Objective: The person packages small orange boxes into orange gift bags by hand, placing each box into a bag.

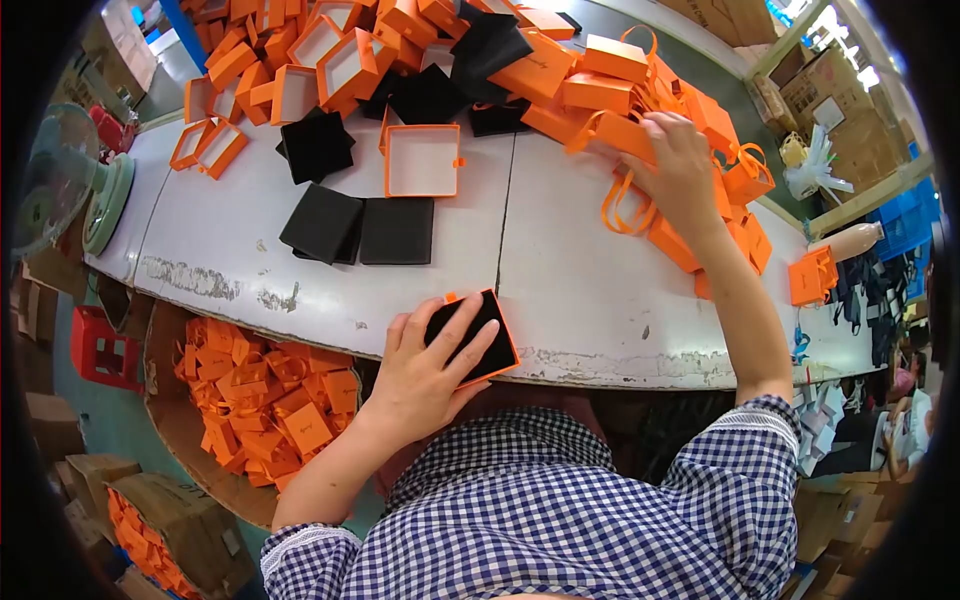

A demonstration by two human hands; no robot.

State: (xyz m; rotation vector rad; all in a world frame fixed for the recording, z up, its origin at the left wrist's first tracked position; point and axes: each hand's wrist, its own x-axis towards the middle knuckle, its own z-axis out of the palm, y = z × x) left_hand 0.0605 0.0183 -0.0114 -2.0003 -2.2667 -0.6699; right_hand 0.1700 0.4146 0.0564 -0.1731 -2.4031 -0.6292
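Note:
My left hand (432, 352) lies over a small orange box tray (511, 352) at the table's front edge. Its fingers rest across the black insert (489, 328) filling that tray, and the thumb is by the tray's near side. At the upper right, my right hand (682, 165) reaches into a heap of orange boxes. Its fingertips grip an orange box lid (625, 138) at one end. An orange ribbon loop (628, 205) hangs below that wrist side. Between the hands and the far pile lie black square inserts (396, 230) and an open orange tray (423, 160) with a white inside.
Stacked orange boxes (605, 90) and empty trays (297, 95) cover the table's far side. A big carton (165, 400) full of orange boxes stands left below the table edge. A green fan (110, 200) sits at the left end, and a pale bottle (850, 241) at the right.

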